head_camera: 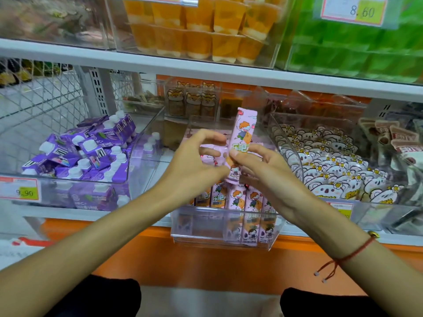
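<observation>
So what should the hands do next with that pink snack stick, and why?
Probably lower it into the clear bin: the right hand pinches the pink stick upright above matching sticks standing in rows there, and the left hand seems to hold spare sticks.

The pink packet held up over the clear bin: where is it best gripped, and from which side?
Pinch the pink packet across its flat faces, below the middle, from the right, as the right hand does. It is long, thin and nearly upright, so a low grip should steady it.
</observation>
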`<state>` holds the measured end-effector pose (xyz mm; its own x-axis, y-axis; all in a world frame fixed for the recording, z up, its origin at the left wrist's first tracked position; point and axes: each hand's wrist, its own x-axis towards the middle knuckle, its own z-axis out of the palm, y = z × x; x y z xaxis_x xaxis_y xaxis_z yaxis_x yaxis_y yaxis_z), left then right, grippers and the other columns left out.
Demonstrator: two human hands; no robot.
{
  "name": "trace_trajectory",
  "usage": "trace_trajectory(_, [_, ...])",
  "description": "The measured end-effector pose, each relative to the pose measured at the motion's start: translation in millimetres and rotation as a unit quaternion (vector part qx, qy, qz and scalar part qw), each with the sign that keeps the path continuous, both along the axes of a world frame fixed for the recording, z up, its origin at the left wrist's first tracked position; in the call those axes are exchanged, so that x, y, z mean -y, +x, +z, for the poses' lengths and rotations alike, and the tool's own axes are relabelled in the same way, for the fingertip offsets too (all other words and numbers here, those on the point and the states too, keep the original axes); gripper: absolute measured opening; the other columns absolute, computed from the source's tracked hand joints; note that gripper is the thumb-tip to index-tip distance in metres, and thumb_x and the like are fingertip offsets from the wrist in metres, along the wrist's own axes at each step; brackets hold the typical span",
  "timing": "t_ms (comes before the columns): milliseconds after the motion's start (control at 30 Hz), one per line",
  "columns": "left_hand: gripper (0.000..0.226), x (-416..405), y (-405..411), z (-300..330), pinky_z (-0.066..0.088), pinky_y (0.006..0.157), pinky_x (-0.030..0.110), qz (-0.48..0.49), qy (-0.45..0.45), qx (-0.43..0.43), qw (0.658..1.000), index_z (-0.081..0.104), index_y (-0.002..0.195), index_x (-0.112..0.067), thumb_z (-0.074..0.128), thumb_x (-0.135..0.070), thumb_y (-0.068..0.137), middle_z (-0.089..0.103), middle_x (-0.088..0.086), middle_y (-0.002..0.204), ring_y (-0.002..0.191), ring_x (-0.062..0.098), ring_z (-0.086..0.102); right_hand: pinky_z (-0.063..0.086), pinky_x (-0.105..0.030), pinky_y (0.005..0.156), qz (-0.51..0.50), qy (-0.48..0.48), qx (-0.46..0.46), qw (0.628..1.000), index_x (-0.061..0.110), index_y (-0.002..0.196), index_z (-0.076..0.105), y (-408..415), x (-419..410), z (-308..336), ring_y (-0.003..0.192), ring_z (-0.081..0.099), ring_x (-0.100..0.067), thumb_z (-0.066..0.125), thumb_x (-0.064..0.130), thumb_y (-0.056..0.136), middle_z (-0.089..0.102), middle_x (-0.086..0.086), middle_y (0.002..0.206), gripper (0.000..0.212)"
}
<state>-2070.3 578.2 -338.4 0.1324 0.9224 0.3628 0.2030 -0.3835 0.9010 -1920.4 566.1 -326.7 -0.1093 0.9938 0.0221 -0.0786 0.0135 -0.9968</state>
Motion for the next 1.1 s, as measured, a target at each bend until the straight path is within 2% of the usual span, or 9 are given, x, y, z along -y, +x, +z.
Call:
trace_trajectory(167, [0.049, 3, 4, -9, 0.056, 0.067, 0.027, 0.019, 0.057, -0.041, 0.997, 0.056, 0.110, -0.025, 0.083, -0.019, 0.069, 0.063, -0.015, 0.107, 0.086, 0.006, 0.062, 0.056, -0.021, 0.063, 0.008, -0.005, -0.017, 1.000, 0.004, 0.116, 0.058, -4, 0, -3, 0.074, 0.070, -0.011, 0.065, 0.016, 0.088, 0.074, -0.007, 0.095, 0.031])
trace_trajectory(300, [0.041, 1, -2, -5, 0.052, 0.076, 0.021, 0.024, 0.086, -0.081, 0.993, 0.051, 0.114, -0.030, 0.073, -0.018, 0.082, 0.063, -0.020, 0.110, 0.092, -0.005, 0.061, 0.051, -0.029, 0.092, 0.009, 0.000, -0.009, 1.000, 0.014, 0.124, 0.057, 5, -5, -1, 0.104, 0.066, -0.011, 0.057, 0.023, 0.093, 0.070, 0.000, 0.113, 0.032])
trace_trajectory(500, [0.029, 2, -5, -11, 0.044, 0.103, 0.036, -0.013, 0.079, -0.127, 0.989, 0.050, 0.114, -0.027, 0.059, -0.011, 0.092, 0.058, -0.011, 0.124, 0.117, 0.003, 0.054, 0.054, -0.021, 0.080, 0.005, 0.066, -0.001, 0.998, 0.015, 0.116, 0.062, 11, -3, 2, 0.097, 0.068, -0.008, 0.055, 0.017, 0.095, 0.072, 0.002, 0.108, 0.022])
trace_trajectory(633, [0.041, 3, -3, -13, 0.047, 0.093, 0.030, 0.051, 0.126, -0.151, 0.979, 0.054, 0.118, -0.027, 0.073, -0.030, 0.082, 0.057, -0.017, 0.122, 0.111, 0.001, 0.053, 0.056, -0.023, 0.081, -0.094, 0.139, 0.057, 0.984, 0.012, 0.110, 0.062, 4, 0, -1, 0.088, 0.070, -0.008, 0.071, 0.017, 0.083, 0.070, -0.001, 0.102, 0.029])
trace_trajectory(733, [0.034, 5, -2, -9, 0.049, 0.086, 0.025, 0.042, 0.152, -0.128, 0.979, 0.056, 0.116, -0.029, 0.069, -0.031, 0.085, 0.062, -0.020, 0.113, 0.104, -0.001, 0.058, 0.055, -0.019, 0.077, -0.096, 0.182, 0.082, 0.975, 0.016, 0.108, 0.061, 1, 4, -1, 0.090, 0.068, -0.009, 0.075, 0.020, 0.078, 0.069, 0.002, 0.104, 0.034])
trace_trajectory(833, [0.038, 5, -3, -2, 0.054, 0.083, 0.025, -0.011, 0.092, -0.079, 0.993, 0.055, 0.127, -0.024, 0.065, -0.023, 0.090, 0.066, -0.014, 0.114, 0.101, 0.001, 0.063, 0.052, -0.015, 0.073, -0.083, 0.185, 0.102, 0.974, 0.020, 0.112, 0.061, 5, 4, 3, 0.089, 0.067, -0.002, 0.070, 0.025, 0.083, 0.069, 0.008, 0.104, 0.031])
trace_trajectory(900, [0.037, 5, -3, 3, 0.054, 0.074, 0.017, -0.056, 0.015, -0.032, 0.998, 0.054, 0.128, -0.024, 0.061, -0.022, 0.091, 0.071, -0.013, 0.104, 0.094, 0.001, 0.067, 0.049, -0.013, 0.065, -0.092, 0.168, 0.108, 0.975, 0.021, 0.111, 0.062, 9, 2, 4, 0.075, 0.065, 0.003, 0.066, 0.028, 0.086, 0.069, 0.010, 0.095, 0.026])
trace_trajectory(1000, [0.029, 7, -3, 9, 0.053, 0.065, 0.012, -0.107, -0.128, 0.040, 0.985, 0.061, 0.121, -0.022, 0.056, -0.031, 0.094, 0.075, -0.015, 0.094, 0.089, 0.001, 0.070, 0.047, -0.014, 0.053, -0.090, 0.114, 0.099, 0.984, 0.019, 0.111, 0.063, 10, -1, 3, 0.055, 0.059, 0.001, 0.065, 0.031, 0.087, 0.068, 0.009, 0.079, 0.027])
trace_trajectory(1100, [0.027, 7, -3, 9, 0.053, 0.063, 0.013, -0.141, -0.198, 0.063, 0.968, 0.068, 0.110, -0.017, 0.053, -0.033, 0.096, 0.076, -0.005, 0.094, 0.087, 0.004, 0.071, 0.045, -0.015, 0.047, -0.067, 0.060, 0.079, 0.993, 0.015, 0.113, 0.062, 10, -3, 0, 0.050, 0.055, -0.002, 0.064, 0.031, 0.089, 0.065, 0.004, 0.073, 0.029])
